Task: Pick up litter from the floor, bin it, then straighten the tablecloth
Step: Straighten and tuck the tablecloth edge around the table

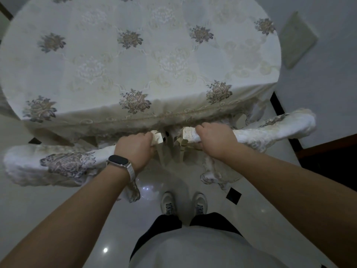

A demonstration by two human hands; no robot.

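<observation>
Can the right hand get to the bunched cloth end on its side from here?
Probably yes. The right hand grips the tablecloth hem, and the bunched end lies along the same roll with nothing between them.

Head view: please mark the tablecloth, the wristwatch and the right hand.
tablecloth (135, 60): head view, flat patterned part over the tabletop.
wristwatch (118, 160): head view, its dark face, on the left wrist.
right hand (214, 140): head view, back of the hand, gripping the covered chair back (270, 130).
</observation>
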